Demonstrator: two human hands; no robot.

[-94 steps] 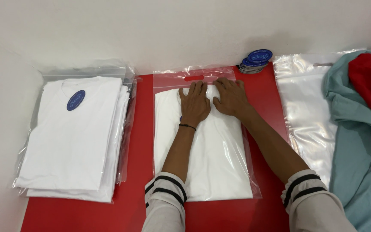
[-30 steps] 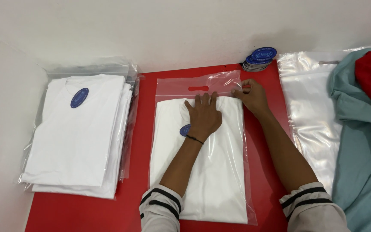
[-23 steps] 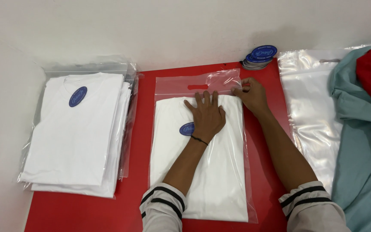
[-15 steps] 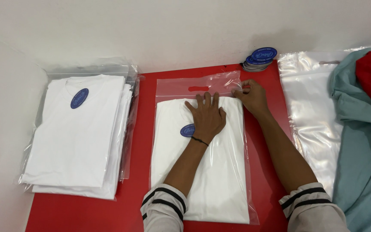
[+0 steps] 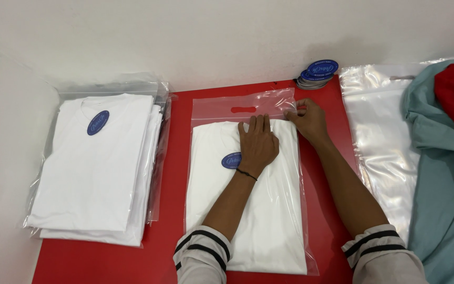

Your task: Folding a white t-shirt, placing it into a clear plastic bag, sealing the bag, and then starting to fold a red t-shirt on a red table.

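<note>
Your left hand (image 5: 257, 143) lies flat and open on the one bagged white shirt (image 5: 253, 210) mid-table, its long axis running near to far, handle slot far. Your right hand (image 5: 307, 120) seems to pinch the clear bag (image 5: 261, 107) at its far-right edge. Left lies one stack of bagged shirts (image 5: 98, 165); I can't count them.
</note>
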